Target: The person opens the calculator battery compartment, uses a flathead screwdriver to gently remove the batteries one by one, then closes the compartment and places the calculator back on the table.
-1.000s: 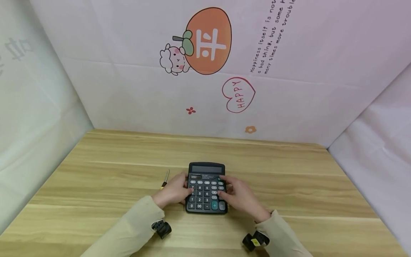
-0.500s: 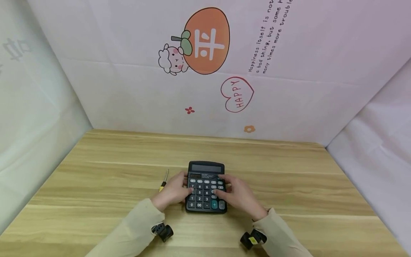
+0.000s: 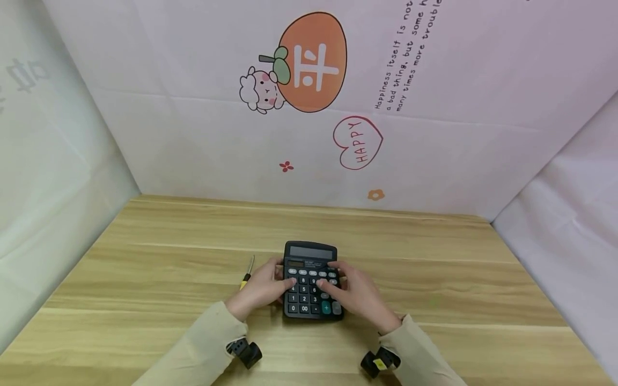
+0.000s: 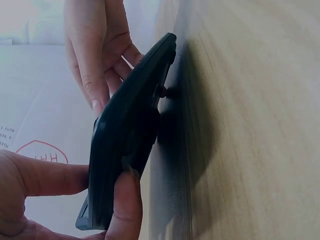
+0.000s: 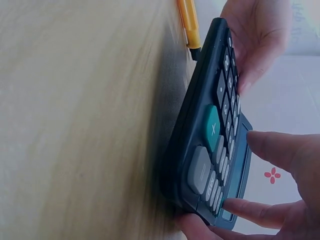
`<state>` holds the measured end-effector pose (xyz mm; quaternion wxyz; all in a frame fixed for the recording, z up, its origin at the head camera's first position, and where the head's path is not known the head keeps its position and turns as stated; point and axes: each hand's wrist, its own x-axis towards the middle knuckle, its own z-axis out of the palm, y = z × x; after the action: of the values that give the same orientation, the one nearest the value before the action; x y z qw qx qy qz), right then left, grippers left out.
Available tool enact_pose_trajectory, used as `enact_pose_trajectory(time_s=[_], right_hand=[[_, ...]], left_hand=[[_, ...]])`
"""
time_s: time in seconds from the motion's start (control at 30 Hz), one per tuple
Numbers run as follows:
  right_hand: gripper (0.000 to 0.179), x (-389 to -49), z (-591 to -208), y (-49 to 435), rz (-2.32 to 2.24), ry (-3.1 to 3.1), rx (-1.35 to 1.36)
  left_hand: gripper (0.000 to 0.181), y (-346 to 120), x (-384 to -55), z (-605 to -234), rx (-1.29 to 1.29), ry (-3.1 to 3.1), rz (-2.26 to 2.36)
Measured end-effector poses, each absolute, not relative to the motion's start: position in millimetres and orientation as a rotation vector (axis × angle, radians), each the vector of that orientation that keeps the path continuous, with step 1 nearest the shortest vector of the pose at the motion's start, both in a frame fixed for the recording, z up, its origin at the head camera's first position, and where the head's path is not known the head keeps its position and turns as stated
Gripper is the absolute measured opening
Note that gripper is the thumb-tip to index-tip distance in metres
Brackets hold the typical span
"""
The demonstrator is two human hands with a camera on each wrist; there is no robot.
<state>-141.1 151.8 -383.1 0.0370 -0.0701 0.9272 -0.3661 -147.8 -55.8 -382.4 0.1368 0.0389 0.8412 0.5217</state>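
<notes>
A black desk calculator (image 3: 304,299) with grey keys and a green plus key is held between both hands, keys facing up. My left hand (image 3: 260,285) grips its left edge, thumb over the number keys. At the opposite edge, my right hand (image 3: 359,295) has its thumb across the keys and another finger beside the display. In the left wrist view, the calculator (image 4: 127,115) is tilted, with small bumps on its underside and a shadow below it on the table. A left fingertip (image 4: 127,202) presses that underside. Some right fingers curl under the far edge in the right wrist view.
Left of the calculator, partly behind the left hand, lies a screwdriver (image 3: 245,279) with a yellow and black handle. Everything sits on a wood-grain table (image 3: 145,257). White printed cloth (image 3: 217,155) stands behind and at both sides.
Both thumbs have slid a little farther up the keys, the right one also inward to the left. The calculator has shifted slightly; both hands keep hold of it.
</notes>
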Motion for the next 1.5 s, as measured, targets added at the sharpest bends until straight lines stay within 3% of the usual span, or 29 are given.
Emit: enact_pose_trajectory(time_s=[0.53, 1.2, 1.5], right_hand=[[0.054, -142, -385, 150, -1.164, 2.847, -0.144], [0.073, -139, -378, 142, -1.217, 2.820, -0.059], [0.078, -137, -378, 139, -1.227, 2.795, -0.049]], left_hand=[[0.050, -54, -147, -379, 0.086, 2.354, 1.648], [0.030, -49, -145, -373, 0.030, 2.214, 1.932], [0.030, -49, -146, -374, 0.038, 2.247, 1.951]])
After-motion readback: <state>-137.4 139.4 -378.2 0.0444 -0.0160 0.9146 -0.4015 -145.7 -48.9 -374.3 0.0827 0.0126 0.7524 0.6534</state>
